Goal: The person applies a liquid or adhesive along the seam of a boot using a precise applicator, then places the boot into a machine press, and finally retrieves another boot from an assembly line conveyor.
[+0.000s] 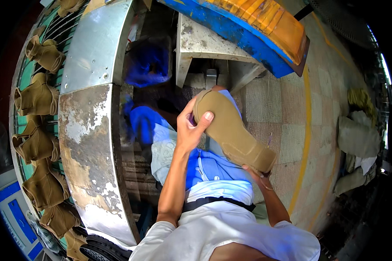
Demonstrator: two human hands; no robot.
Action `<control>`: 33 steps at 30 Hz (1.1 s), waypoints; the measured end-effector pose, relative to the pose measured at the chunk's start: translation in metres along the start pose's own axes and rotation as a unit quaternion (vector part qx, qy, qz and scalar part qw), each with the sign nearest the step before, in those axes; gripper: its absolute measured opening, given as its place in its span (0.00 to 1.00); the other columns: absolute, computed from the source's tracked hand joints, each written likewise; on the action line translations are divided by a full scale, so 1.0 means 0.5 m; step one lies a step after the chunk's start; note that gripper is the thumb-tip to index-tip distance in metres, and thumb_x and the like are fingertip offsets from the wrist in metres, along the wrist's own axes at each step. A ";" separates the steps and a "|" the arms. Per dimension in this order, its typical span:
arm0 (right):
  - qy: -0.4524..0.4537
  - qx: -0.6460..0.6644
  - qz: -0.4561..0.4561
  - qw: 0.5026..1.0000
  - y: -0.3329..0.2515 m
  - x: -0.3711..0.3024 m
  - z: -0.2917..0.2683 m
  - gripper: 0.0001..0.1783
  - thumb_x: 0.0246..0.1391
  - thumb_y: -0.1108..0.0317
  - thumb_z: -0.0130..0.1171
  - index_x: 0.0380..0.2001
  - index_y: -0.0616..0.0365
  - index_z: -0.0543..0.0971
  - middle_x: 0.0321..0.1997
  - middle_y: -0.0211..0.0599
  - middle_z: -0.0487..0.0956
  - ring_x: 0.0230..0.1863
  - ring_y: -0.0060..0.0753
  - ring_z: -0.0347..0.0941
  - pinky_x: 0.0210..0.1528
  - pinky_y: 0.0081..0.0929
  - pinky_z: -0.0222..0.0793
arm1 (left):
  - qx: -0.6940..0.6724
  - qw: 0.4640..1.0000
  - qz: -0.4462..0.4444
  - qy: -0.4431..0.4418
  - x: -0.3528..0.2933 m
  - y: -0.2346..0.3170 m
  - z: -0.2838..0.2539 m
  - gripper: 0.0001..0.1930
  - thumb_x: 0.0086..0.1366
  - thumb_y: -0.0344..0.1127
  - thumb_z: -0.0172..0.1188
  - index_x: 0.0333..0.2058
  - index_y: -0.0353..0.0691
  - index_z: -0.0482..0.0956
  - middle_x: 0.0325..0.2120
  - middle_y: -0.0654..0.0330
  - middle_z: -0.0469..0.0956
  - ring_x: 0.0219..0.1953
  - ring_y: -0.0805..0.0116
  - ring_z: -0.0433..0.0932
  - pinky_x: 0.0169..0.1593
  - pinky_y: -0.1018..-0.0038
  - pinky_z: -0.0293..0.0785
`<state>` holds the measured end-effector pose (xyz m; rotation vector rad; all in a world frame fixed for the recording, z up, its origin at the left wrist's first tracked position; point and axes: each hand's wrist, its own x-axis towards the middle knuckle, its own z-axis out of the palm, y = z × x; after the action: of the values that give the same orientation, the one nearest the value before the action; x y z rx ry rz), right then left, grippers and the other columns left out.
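A tan boot point(231, 128) is held slantwise over my lap, its broad rounded end up and to the left. My left hand point(191, 126) grips that rounded end, the thumb lying flat on the tan surface and the other fingers hidden round the side. At the narrower end, lower right, my right hand point(259, 175) holds the boot from beneath; most of its fingers are hidden. A line of stitching shows near the narrower end.
Several tan boots point(38, 93) stand on a green rack at the left. A worn metal-topped bench point(89, 152) runs alongside me. Black soles point(102, 248) lie lower left. Ahead are a whitish stand point(204, 39), a blue-and-orange machine part point(252, 32) and a dark bin point(148, 61).
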<state>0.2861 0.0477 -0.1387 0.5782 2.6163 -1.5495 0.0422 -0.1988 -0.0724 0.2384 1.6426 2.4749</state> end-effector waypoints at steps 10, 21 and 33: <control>-0.019 0.259 -0.126 0.957 -0.068 0.046 0.057 0.42 0.53 0.56 0.77 0.63 0.71 0.73 0.58 0.52 0.81 0.57 0.38 0.79 0.62 0.38 0.75 | 0.120 0.992 -0.029 0.038 0.011 -0.043 -0.096 0.23 0.72 0.41 0.62 0.59 0.31 0.79 0.52 0.55 0.83 0.55 0.67 0.79 0.61 0.69 0.73; 0.009 0.049 -0.063 0.997 -0.145 0.112 0.025 0.53 0.31 0.53 0.89 0.60 0.66 0.75 0.55 0.46 0.82 0.57 0.38 0.80 0.60 0.40 0.76 | -0.099 0.960 -0.207 0.161 0.038 -0.082 -0.148 0.19 0.73 0.40 0.64 0.55 0.32 0.79 0.46 0.56 0.83 0.47 0.68 0.80 0.54 0.72 0.76; 0.161 -0.011 -0.268 0.950 -0.596 0.522 -0.216 0.41 0.47 0.63 0.78 0.63 0.64 0.73 0.60 0.43 0.80 0.58 0.38 0.78 0.61 0.35 0.74 | 0.278 0.927 0.243 -0.070 0.711 0.414 0.063 0.25 0.78 0.51 0.49 0.46 0.30 0.80 0.34 0.51 0.82 0.38 0.66 0.78 0.48 0.68 0.73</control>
<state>-0.0415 0.0888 0.1055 0.1190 3.2360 -1.6616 -0.3067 -0.1712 0.1460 0.9737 2.4170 2.1252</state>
